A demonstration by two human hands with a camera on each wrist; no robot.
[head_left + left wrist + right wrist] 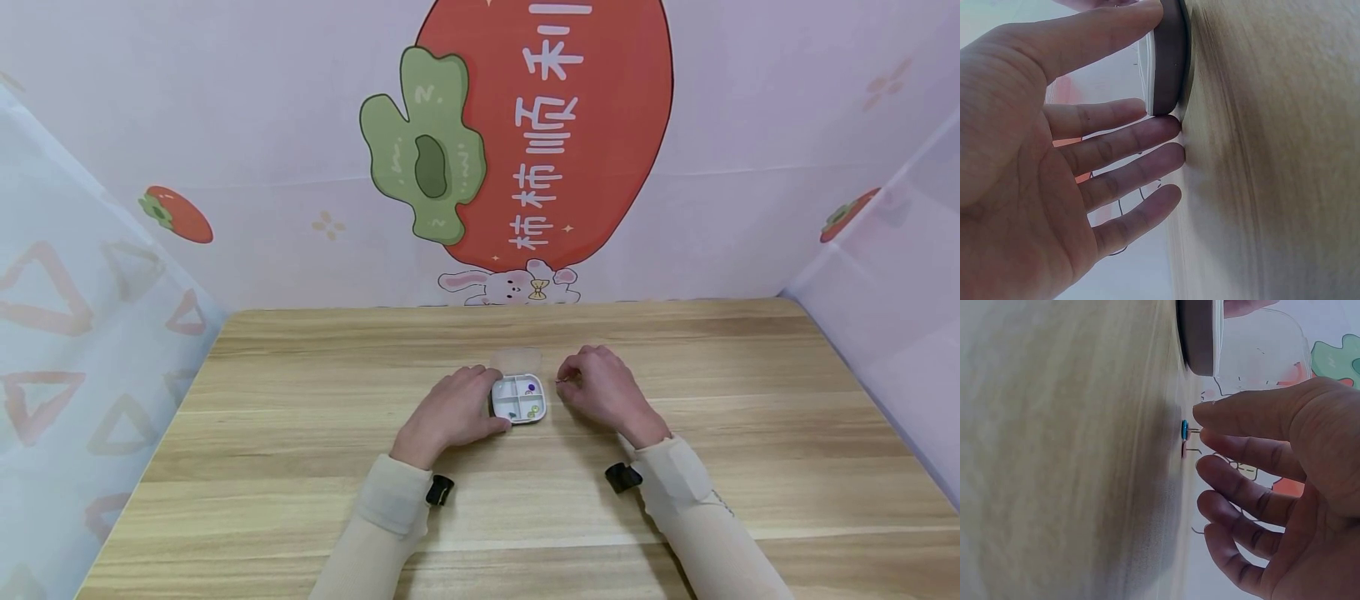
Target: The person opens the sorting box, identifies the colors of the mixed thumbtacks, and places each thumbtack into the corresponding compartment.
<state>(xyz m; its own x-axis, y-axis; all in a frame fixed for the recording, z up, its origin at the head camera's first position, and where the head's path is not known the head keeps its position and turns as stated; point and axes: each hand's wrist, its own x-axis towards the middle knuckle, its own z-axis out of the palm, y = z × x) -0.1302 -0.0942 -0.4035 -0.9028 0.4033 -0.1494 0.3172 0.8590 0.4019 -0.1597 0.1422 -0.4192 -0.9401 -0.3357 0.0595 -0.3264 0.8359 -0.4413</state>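
A small white case [519, 421] with four compartments lies on the table, its clear lid [516, 360] folded back. Little coloured pieces, purple, yellow-green and teal, sit in some compartments. My left hand [457, 408] holds the case from the left, thumb on the near edge and index finger at the far corner. To the right, my right hand [600, 387] is low over the table with curved fingers. In the right wrist view, a blue-headed pin [1185, 430] stands point up beside a pink-headed pin [1185, 449]. Thumb and index fingertips meet the blue one's shaft; I cannot tell whether they pinch it.
The wood-grain table [300, 500] spreads out around both hands. A printed cloth [262, 125] with a large red persimmon forms the back wall, and pale patterned sheets [60, 400] close off both sides. Each wrist wears a black camera [622, 477].
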